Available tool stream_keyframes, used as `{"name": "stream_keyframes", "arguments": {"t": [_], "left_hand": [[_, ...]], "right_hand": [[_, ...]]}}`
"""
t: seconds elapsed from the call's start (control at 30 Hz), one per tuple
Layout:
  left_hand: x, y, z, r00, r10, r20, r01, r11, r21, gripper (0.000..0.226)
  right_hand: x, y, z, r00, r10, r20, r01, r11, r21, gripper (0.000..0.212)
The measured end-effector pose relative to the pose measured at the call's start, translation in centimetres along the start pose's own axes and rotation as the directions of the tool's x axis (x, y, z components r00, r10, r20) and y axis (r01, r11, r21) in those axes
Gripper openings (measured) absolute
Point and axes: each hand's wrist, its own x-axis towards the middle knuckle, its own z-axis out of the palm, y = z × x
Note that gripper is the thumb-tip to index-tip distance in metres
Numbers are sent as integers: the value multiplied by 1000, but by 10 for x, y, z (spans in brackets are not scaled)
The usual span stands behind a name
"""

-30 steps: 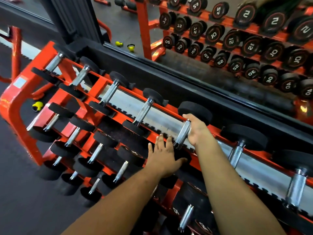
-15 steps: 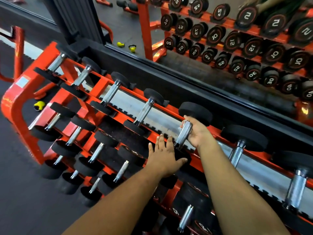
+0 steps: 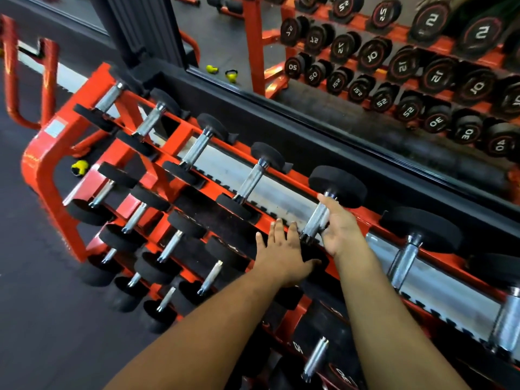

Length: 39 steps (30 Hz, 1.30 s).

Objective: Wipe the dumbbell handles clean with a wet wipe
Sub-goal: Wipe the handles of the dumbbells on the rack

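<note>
A dumbbell with a knurled chrome handle [image 3: 316,218] and black round heads lies on the top tier of the orange rack [image 3: 42,164]; its far head [image 3: 337,185] is in plain view. My right hand [image 3: 342,226] grips this handle from the right, with the fingers curled under it and the thumb near the far head. My left hand [image 3: 281,257] rests flat, fingers straight, on the dumbbell's near black head. No wet wipe shows in either hand; if one is there, the right palm hides it.
Several more dumbbells fill all three tiers of the rack to the left and right, for example a neighbour [image 3: 251,180]. A wall mirror [image 3: 394,66] behind reflects a rack of numbered dumbbells. A yellow kettlebell [image 3: 79,167] sits on the dark floor [image 3: 33,305].
My right hand has slid along the chrome handle from its far end towards me, and more of the handle's far part is now bare. The left hand has stayed on the near head.
</note>
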Motion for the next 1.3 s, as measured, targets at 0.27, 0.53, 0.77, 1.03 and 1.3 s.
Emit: {"name": "stream_keyframes", "arguments": {"t": [0.27,0.53,0.77,1.03,1.3], "left_hand": [[0,0,2,1000,-4,13,3,1000,26,104],[-1,1,1,1000,-9,6,8,1000,25,104],[-2,0,1,1000,4,-2,-4,1000,-14,105],[-2,-1,2,1000,8,-18,-9,999,-31,105],[-3,-1,3,999,5,-41,-7,998,-64,105]], "right_hand": [[-9,13,-11,989,89,120,-89,996,0,26],[-11,10,-7,968,219,120,-194,961,-197,27],[-21,16,-27,993,-114,17,116,979,-167,15],[-27,20,-30,899,-428,96,349,565,-747,14],[-25,-15,-35,667,-446,597,495,-334,-802,55]]}}
